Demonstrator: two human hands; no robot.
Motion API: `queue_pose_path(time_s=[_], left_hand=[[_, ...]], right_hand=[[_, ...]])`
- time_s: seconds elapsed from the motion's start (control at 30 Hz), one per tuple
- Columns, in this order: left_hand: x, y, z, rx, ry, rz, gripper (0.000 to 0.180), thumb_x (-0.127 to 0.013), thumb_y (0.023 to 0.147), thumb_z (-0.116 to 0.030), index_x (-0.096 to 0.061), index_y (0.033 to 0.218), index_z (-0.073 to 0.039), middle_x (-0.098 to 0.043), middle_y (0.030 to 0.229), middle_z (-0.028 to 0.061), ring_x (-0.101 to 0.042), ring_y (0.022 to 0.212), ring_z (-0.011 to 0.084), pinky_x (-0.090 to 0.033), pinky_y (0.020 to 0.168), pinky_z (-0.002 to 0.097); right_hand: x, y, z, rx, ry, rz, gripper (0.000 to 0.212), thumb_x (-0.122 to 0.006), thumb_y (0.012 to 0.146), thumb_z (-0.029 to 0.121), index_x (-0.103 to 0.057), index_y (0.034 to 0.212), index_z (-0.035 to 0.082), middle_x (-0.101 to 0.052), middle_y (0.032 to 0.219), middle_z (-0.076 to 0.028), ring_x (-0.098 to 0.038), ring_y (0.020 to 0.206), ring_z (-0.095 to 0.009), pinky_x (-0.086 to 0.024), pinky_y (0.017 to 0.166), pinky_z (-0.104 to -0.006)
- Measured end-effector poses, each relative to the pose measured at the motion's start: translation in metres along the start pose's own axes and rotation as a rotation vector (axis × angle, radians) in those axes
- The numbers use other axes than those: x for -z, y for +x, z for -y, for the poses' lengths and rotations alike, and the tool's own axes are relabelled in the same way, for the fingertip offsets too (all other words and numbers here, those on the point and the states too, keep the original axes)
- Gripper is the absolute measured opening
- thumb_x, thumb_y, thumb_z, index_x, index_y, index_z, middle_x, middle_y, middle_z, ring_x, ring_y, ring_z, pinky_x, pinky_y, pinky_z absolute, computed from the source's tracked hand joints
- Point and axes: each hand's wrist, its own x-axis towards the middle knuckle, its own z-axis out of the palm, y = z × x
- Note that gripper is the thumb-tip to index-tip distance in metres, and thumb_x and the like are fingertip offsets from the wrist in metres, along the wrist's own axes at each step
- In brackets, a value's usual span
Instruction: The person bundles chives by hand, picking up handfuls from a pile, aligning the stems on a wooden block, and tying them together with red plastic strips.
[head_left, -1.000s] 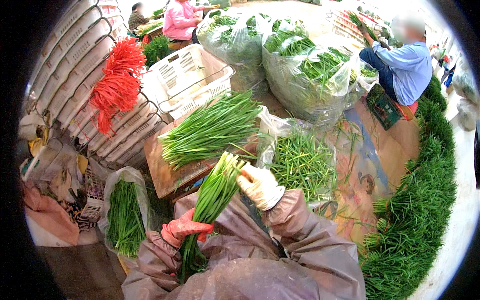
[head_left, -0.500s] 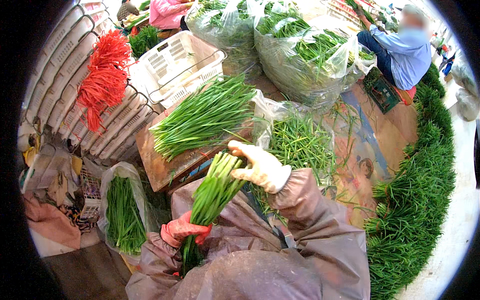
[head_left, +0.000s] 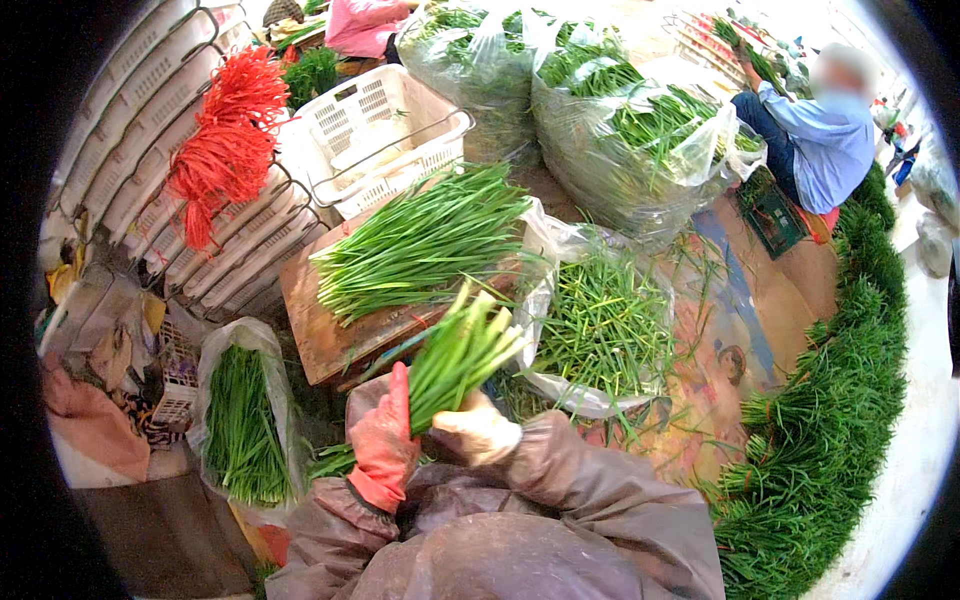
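A bunch of green leafy stalks, looking like garlic chives (head_left: 458,358), is held in front of my chest, its pale cut ends tilted up and to the right. My left hand (head_left: 384,452), in a red glove, grips the bunch from the left with one finger pointing up along it. My right hand (head_left: 480,432), in a whitish glove, closes on its lower right side; the fingertips are partly hidden. Just beyond lies a loose pile of the same stalks (head_left: 420,240) on a low wooden board (head_left: 310,300).
A plastic bag of trimmings (head_left: 605,315) lies right of the board, and a bag of chives (head_left: 242,425) stands at left. Behind are a white crate (head_left: 360,125), stacked crates, red ties (head_left: 225,150) and large full bags (head_left: 610,150). Tied bunches (head_left: 820,430) line the right; a person (head_left: 825,140) sits beyond.
My right hand has come down from the cut ends to the bunch's side. My left hand has moved up and right, and the bunch now leans further right.
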Motion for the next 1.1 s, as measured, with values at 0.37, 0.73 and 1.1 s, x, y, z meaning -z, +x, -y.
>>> queue_pose_path(time_s=[0.37,0.73,1.1], left_hand=[[-0.019,0.012,0.039,-0.013,-1.603,0.715,0.085,-0.078,0.074,-0.026,-0.031,0.142,-0.007,-0.043,0.139,0.0056,-0.041,0.127,0.0206,-0.035,0.104,0.038],[-0.027,0.0,0.029,0.109,-1.533,0.769,0.046,-0.065,0.081,-0.007,-0.049,0.124,-0.001,-0.061,0.073,0.0098,-0.058,0.058,0.0196,-0.044,0.049,0.03],[-0.014,-0.015,0.036,0.257,-1.391,0.747,0.026,-0.07,0.079,-0.01,-0.058,0.1,-0.002,-0.062,0.074,0.006,-0.056,0.057,0.0135,-0.042,0.05,0.0273]], right_hand=[[-0.024,-0.004,0.019,-0.027,-0.235,0.06,0.051,-0.073,0.076,0.008,-0.054,0.123,0.004,-0.062,0.113,-0.004,-0.057,0.103,-0.017,-0.044,0.092,-0.033],[-0.025,-0.016,0.12,0.406,-1.048,-0.409,0.091,-0.081,0.071,0.024,-0.028,0.144,0.01,-0.053,0.11,-0.007,-0.052,0.099,-0.017,-0.045,0.081,-0.0315],[-0.009,0.012,0.089,0.562,-1.622,-0.413,0.054,-0.067,0.084,0.014,-0.044,0.134,0.013,-0.05,0.065,-0.003,-0.05,0.057,-0.01,-0.044,0.055,-0.025]])
